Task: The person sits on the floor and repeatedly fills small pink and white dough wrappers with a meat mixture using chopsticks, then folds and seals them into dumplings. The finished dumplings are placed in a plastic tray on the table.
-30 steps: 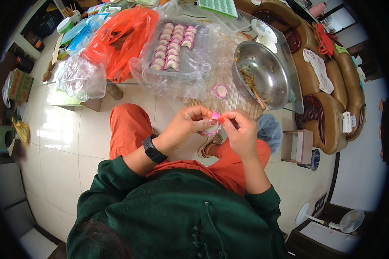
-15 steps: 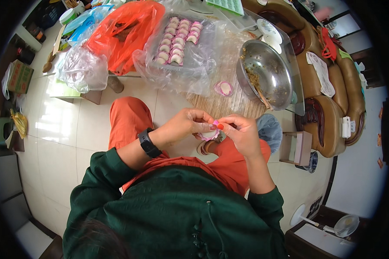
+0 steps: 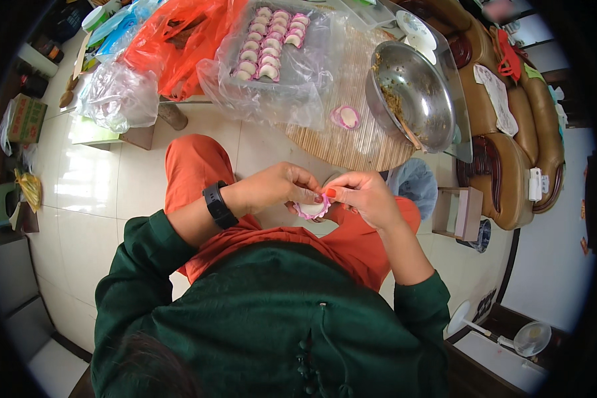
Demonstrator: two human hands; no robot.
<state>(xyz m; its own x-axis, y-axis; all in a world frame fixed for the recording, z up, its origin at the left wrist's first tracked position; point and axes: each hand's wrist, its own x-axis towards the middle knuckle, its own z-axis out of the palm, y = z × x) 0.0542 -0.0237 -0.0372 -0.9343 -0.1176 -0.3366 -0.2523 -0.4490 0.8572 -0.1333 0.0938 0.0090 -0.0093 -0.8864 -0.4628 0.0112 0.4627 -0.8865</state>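
Observation:
Between my hands, above my lap, is a dumpling (image 3: 311,210) with a white middle and a pink frilled edge. My left hand (image 3: 286,184) holds it from the left, thumb and fingers closed on it. The fingertips of my right hand (image 3: 363,197) pinch its pink rim at the upper right. Beyond them, a flat pink-and-white dumpling wrapper (image 3: 345,117) lies on the woven mat (image 3: 351,147). A large steel bowl (image 3: 429,93) stands to its right, with brown filling (image 3: 392,99) and a wooden stick (image 3: 410,134) inside.
Rows of finished pink-edged dumplings (image 3: 270,45) sit in a plastic-lined tray (image 3: 312,76) at the table's far side. Red (image 3: 179,46) and clear plastic bags (image 3: 119,96) lie left of it. A lined bin (image 3: 412,188) and small stool (image 3: 456,212) stand at the right.
The dumpling and both hands have shifted slightly, and more of its pale side now shows. The whole view has tilted a little, so the table sits higher.

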